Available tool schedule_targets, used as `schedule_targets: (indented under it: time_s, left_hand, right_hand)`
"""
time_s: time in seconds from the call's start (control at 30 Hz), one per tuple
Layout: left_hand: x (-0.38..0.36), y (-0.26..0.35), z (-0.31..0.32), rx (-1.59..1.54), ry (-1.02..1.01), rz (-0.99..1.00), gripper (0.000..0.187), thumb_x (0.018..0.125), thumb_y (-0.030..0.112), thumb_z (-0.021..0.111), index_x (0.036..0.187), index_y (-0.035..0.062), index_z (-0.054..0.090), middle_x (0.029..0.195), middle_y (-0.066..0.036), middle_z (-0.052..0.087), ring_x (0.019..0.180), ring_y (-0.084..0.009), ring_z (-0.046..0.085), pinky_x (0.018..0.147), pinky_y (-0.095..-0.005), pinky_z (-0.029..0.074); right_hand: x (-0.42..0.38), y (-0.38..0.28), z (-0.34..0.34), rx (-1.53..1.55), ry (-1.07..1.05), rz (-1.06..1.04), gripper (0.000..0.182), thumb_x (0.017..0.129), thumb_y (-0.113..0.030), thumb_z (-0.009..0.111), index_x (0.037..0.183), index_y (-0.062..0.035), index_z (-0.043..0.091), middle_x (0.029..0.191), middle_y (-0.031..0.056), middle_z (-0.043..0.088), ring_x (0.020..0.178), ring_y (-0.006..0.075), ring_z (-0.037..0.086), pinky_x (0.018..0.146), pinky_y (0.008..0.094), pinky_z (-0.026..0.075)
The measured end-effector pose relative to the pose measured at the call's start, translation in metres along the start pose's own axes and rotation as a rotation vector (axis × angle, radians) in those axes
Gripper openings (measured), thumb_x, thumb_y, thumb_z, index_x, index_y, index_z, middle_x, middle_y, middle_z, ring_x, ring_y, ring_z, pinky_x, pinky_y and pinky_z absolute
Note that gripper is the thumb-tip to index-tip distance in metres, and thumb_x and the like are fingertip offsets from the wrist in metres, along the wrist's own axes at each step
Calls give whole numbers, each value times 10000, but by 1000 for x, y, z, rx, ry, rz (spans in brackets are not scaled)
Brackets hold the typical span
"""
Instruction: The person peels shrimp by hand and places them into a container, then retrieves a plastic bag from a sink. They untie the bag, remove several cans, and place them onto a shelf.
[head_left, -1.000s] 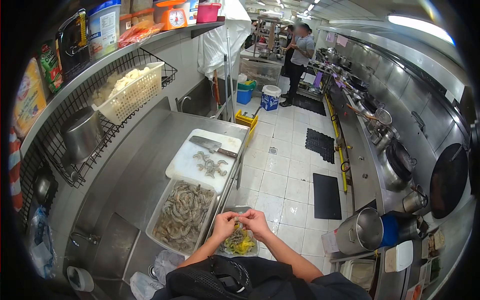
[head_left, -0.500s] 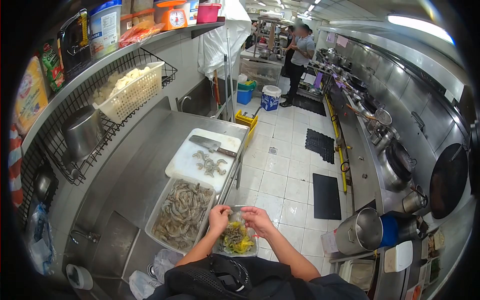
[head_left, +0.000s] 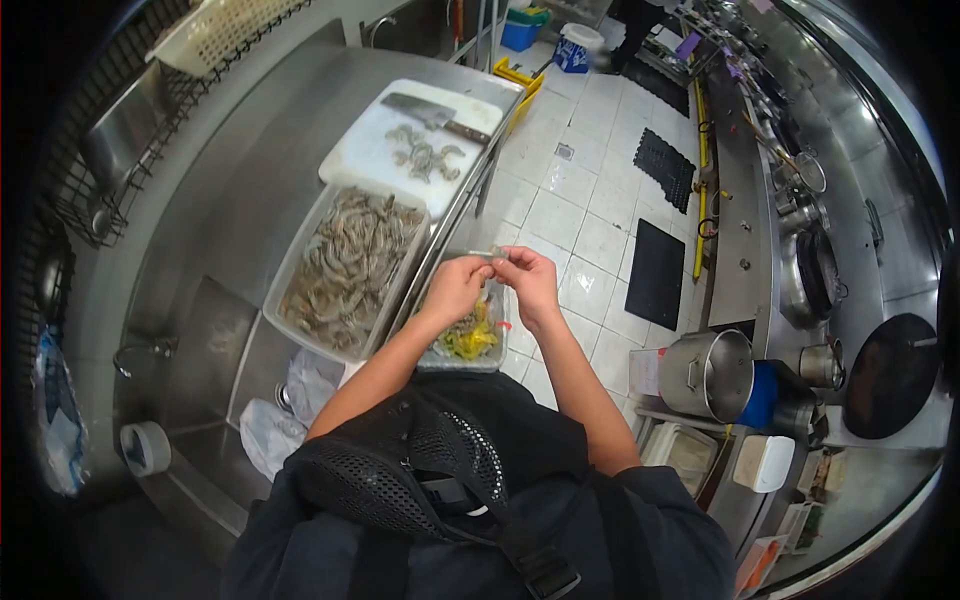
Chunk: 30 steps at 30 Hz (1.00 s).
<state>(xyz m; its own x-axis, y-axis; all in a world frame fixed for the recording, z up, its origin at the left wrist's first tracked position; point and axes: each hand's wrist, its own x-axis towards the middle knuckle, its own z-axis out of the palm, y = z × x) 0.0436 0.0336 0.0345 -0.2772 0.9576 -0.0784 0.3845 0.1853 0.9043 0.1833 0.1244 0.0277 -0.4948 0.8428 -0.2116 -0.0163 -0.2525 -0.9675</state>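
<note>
Between my two hands is a grey shrimp point(head_left: 486, 254), held over a tub of shrimp waste point(head_left: 470, 338) with yellow and dark bits in it. My left hand point(head_left: 456, 287) pinches the shrimp from the left. The fingers of my right hand point(head_left: 530, 280) close on it from the other side. Left of my hands, a clear container point(head_left: 279, 318) is heaped with raw unpeeled shrimp point(head_left: 350, 260). Beyond it a white cutting board point(head_left: 352, 148) carries a small group of peeled shrimp point(head_left: 424, 157) and a cleaver point(head_left: 420, 108) with a brown handle.
A steel counter point(head_left: 235, 190) with a sink and faucet point(head_left: 145, 352) runs along the left. Plastic bags point(head_left: 270, 435) lie near my left elbow. Across the tiled floor, with its black mat point(head_left: 656, 274), are a large steel pot point(head_left: 706, 374) and a wok point(head_left: 890, 376). A person's legs show far back.
My view has tilted downward. My hands, apart over the tub before, have come together at its far side, and a shrimp now shows between the fingers.
</note>
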Motion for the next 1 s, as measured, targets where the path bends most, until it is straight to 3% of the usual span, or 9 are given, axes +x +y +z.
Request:
schedule_targets:
  time_s: [0.07,0.23,0.33,0.4,0.53,0.67,0.73,0.87,1.0]
  left_hand:
    - [-3,-7,6,-32,171,137,207,947,181,634,952,-11,712,819,-184,695,758,-299,679,709,-395,507]
    - [-12,-14,7,-20,135,69,180,923,160,637,917,-7,703,792,-185,668,724,-304,649,691,-398,493]
    - [-23,-26,3,-61,185,-5,203,918,185,636,860,-1,695,825,-190,691,809,-366,682,734,-464,512]
    - [-24,-52,6,257,199,206,209,913,198,657,861,2,709,808,-175,684,816,-355,685,763,-471,523]
    - [-33,-67,4,461,280,264,186,901,218,670,915,44,733,950,-150,673,950,-361,651,824,-473,521]
    - [-37,-55,-63,419,380,183,178,897,211,662,907,43,719,1003,-156,669,967,-370,637,833,-485,517]
    - [-46,-74,-108,497,492,-39,162,880,191,669,919,46,728,1002,-153,679,981,-374,650,843,-475,529]
    - [-75,-121,-147,803,164,-310,175,807,180,692,879,26,732,1010,-191,691,999,-394,674,872,-487,545]
    - [-79,-140,-134,835,210,-282,182,801,115,691,929,-8,731,1033,-223,697,1005,-407,683,880,-489,553]
  right_hand:
    - [-3,-1,0,59,-11,58,185,901,-23,724,1082,4,701,917,48,727,776,117,649,703,262,509]
    - [-2,0,0,318,9,202,183,919,-72,725,1093,-40,679,983,33,720,877,127,643,759,311,479]
    - [1,-1,-2,335,83,186,175,918,-73,721,1086,-73,670,989,23,716,869,132,638,754,308,474]
    - [0,-1,-1,360,139,159,182,915,-79,720,1080,-103,648,992,13,703,855,135,628,744,310,470]
    - [-2,48,-8,210,141,171,238,911,-49,677,1140,-55,613,974,50,652,873,164,622,737,324,505]
    - [-3,150,-36,451,283,662,235,932,-11,552,1166,-3,568,1067,149,624,828,240,629,715,333,599]
    - [-3,181,-41,462,347,742,255,939,-6,513,1192,17,540,1130,179,597,838,255,628,731,350,614]
    - [36,130,-5,631,120,437,347,970,2,530,1313,30,490,1228,193,585,1149,326,605,981,399,564]
    - [58,7,48,550,-101,117,497,986,6,545,1464,37,415,1413,212,549,1253,319,585,1081,402,493]
